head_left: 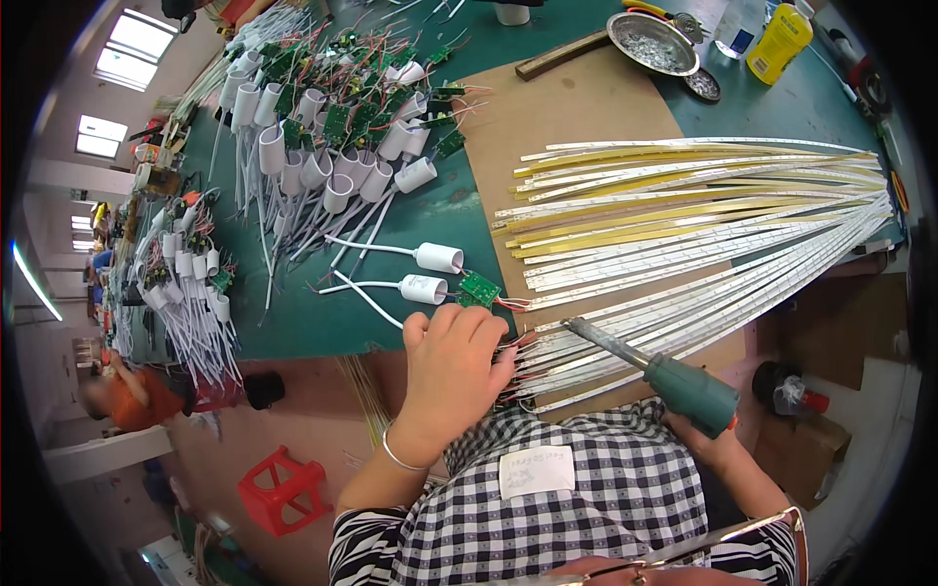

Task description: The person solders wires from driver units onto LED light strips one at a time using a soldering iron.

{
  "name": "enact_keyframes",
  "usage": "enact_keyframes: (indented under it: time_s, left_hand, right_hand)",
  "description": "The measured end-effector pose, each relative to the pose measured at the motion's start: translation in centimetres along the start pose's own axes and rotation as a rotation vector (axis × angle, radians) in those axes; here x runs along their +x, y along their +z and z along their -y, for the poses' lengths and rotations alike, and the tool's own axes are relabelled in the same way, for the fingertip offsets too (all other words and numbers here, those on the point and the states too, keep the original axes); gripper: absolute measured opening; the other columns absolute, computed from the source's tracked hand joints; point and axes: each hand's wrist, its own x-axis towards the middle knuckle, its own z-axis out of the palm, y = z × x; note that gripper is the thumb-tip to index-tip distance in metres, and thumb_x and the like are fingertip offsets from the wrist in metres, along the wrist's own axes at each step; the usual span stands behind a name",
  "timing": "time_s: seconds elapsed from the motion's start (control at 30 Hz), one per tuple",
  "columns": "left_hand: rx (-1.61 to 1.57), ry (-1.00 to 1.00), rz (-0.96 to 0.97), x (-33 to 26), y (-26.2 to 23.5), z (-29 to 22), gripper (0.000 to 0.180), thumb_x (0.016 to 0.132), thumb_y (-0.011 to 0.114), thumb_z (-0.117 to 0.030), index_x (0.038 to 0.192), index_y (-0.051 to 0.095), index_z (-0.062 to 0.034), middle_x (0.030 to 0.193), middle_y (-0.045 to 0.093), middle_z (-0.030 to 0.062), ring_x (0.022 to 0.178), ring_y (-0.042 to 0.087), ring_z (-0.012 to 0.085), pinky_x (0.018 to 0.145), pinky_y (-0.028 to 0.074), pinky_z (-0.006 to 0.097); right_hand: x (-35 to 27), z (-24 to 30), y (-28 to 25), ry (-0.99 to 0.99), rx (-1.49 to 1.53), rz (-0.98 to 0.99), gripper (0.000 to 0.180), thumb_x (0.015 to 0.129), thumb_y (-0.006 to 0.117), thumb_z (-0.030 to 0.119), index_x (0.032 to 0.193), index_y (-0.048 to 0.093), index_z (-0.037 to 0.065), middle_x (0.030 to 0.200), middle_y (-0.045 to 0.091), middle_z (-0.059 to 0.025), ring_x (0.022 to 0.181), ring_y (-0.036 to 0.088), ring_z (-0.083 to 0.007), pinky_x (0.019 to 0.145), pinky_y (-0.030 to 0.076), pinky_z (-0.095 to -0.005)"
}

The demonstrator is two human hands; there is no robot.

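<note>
a green workbench (410, 322) with a brown cardboard mat (576, 107) carries fanned led strips (703, 244). the left hand (454, 366) presses flat, fingers together, on the strip ends near a small green circuit board (480, 288). the right hand (718, 444), mostly hidden, seems closed around a soldering iron (664, 371). its hot tip hovers just beside the fingers and could burn them or scorch a strip.

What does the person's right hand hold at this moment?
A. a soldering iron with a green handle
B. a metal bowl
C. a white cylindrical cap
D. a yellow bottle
A: the right hand grips the green handle of a soldering iron, whose tip points at the ends of the light strips, while the left hand presses those ends down.
</note>
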Motion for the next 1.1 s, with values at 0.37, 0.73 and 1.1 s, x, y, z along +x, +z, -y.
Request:
enact_keyframes:
  time_s: [0.37,0.73,1.1]
  left_hand:
    - [0.077,0.093,-0.002,0.7,1.0,-0.5,0.018,0.075,0.074,-0.014,0.088,0.062,-0.0108,0.087,0.055,0.0035,0.089,0.054,0.0249,0.080,0.038,0.041]
    - [-0.132,0.010,-0.142,0.3,2.2,-0.5,0.016,0.077,0.072,-0.009,0.093,0.067,-0.0116,0.089,0.064,0.0011,0.090,0.058,0.0230,0.082,0.035,0.040]
    - [-0.121,-0.003,-0.204,0.8,2.8,-1.5,0.013,0.077,0.076,-0.013,0.088,0.070,-0.0159,0.090,0.064,-0.0028,0.093,0.056,0.0192,0.088,0.029,0.040]
  right_hand:
    - [0.8,0.9,0.1,-0.144,-0.135,-0.035,0.032,0.081,0.073,0.010,0.112,0.069,0.006,0.110,0.070,-0.0125,0.104,0.066,-0.0338,0.093,0.049,-0.0426]
    - [1.2,1.3,-0.1,-0.151,-0.157,-0.030,0.031,0.080,0.072,0.009,0.111,0.069,0.007,0.109,0.070,-0.0116,0.103,0.066,-0.0326,0.092,0.048,-0.0427]
    - [1.1,1.5,0.1,-0.134,-0.093,-0.051,0.032,0.080,0.072,0.006,0.112,0.069,0.006,0.110,0.070,-0.0117,0.103,0.066,-0.0328,0.091,0.049,-0.0423]
